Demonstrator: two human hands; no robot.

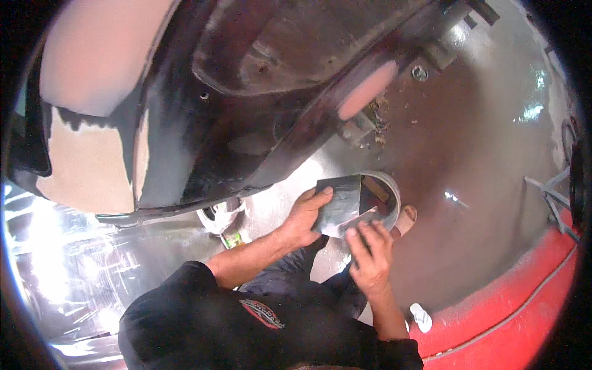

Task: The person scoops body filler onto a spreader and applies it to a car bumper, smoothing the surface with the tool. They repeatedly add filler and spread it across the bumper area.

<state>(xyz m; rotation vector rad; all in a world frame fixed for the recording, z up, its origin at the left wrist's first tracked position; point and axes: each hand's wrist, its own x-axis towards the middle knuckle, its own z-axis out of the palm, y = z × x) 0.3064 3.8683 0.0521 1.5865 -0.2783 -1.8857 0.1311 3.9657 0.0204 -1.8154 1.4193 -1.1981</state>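
Note:
My left hand grips the left edge of a dark, flat rectangular board, thumb on top. Close to the board's lower right corner, my right hand has its fingers closed on a flat greyish spreader with a pinkish smear along it. Spreader and board overlap in this view; I cannot tell how firmly they touch. Ahead of my hands is a dark vehicle body panel with a large pink filler patch, a beige sanded area and a smaller pink patch.
Below the board stands a round pale-rimmed bucket with a brown strip inside. A second container sits under the panel. A red vehicle panel curves along the lower right, near a white sandal and a metal stand.

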